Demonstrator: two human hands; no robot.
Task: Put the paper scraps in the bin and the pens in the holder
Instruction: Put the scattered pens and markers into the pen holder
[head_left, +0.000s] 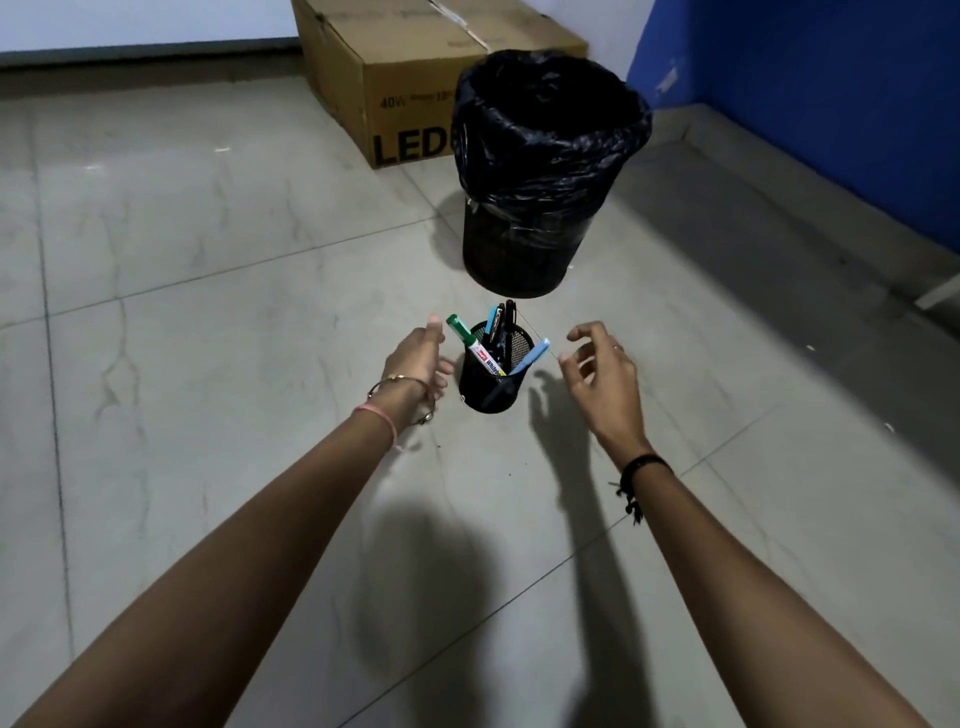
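A black mesh pen holder (488, 389) stands on the tiled floor in the middle of the view. Several pens stick out of it, among them a green-capped whiteboard marker (470, 343) and a light blue pen (530, 357). Behind it stands a black bin (540, 171) lined with a black plastic bag. My left hand (418, 358) hovers just left of the holder, fingers spread, holding nothing. My right hand (602, 374) hovers just right of it, fingers apart and empty. No paper scraps show on the floor near the holder.
A cardboard box (410, 78) marked LED sits behind the bin against the white wall. A blue wall (810, 104) runs along the right side. Grey floor tiles (208, 312) spread all around; small white specks lie far right.
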